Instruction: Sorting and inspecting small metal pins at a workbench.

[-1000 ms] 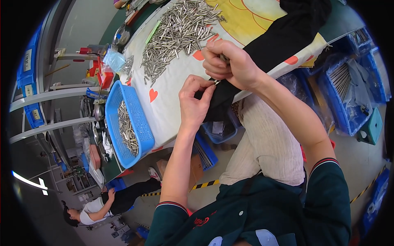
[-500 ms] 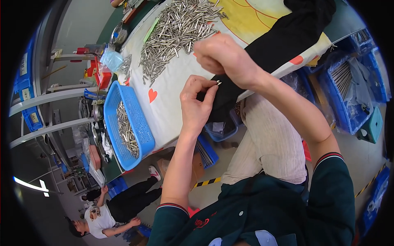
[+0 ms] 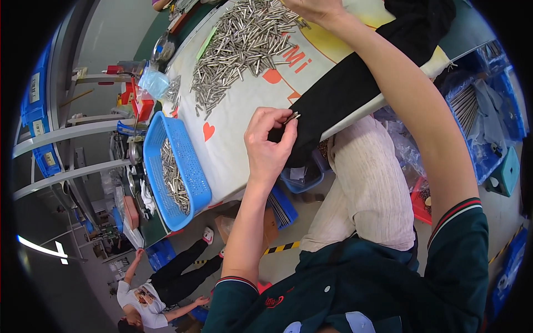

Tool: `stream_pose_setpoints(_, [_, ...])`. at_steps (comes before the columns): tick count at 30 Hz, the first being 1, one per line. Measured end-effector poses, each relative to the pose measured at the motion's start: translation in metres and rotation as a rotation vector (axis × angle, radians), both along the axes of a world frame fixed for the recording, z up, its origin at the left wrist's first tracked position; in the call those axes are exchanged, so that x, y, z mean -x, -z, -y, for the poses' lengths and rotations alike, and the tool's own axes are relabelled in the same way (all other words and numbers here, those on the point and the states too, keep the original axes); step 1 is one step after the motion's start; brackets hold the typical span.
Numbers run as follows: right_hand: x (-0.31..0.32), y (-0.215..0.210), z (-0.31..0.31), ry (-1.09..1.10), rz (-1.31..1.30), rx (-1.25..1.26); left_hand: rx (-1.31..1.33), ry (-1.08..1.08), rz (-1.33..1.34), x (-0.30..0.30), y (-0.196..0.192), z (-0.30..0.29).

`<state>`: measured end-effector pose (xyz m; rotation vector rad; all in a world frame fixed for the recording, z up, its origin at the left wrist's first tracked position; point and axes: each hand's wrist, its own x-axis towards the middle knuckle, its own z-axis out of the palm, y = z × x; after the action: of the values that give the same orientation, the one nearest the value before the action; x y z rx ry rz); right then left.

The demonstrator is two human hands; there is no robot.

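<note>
My left hand [image 3: 268, 141] pinches a short silvery metal pin [image 3: 296, 116] between thumb and fingertips, just over the near edge of a black cloth [image 3: 338, 94]. Beyond it, my right hand [image 3: 315, 8] reaches to the far side of the table, by the right end of a large heap of similar metal pins [image 3: 244, 47]. The top edge of the picture cuts off its fingers, so what it holds, if anything, cannot be seen. The heap lies on a pale printed tablecloth [image 3: 227, 147].
A blue perforated basket [image 3: 195, 172] with more pins stands at the table's left edge. Blue crates [image 3: 463, 139] with long rods and plastic bags are at the right. Beneath the table edge sits a blue bin [image 3: 304, 183]. Another person [image 3: 150, 302] is on the floor at lower left.
My right hand has moved away from above my left hand, up and far across the table to the heap's right end. My left hand keeps its pinch, nearly in place.
</note>
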<state>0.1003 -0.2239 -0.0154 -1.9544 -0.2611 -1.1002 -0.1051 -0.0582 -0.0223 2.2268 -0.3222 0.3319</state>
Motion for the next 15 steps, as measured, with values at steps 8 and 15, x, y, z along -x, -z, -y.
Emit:
stream_pose_setpoints(8, [0.083,-0.039,0.018,-1.039,-0.163,-0.675,-0.091,0.009,0.043,0.000,-0.003,-0.002])
stream_pose_setpoints(15, [0.143,-0.011,-0.005,-1.357,-0.527,-1.099,-0.154,-0.035,0.068,0.001,0.001,0.001])
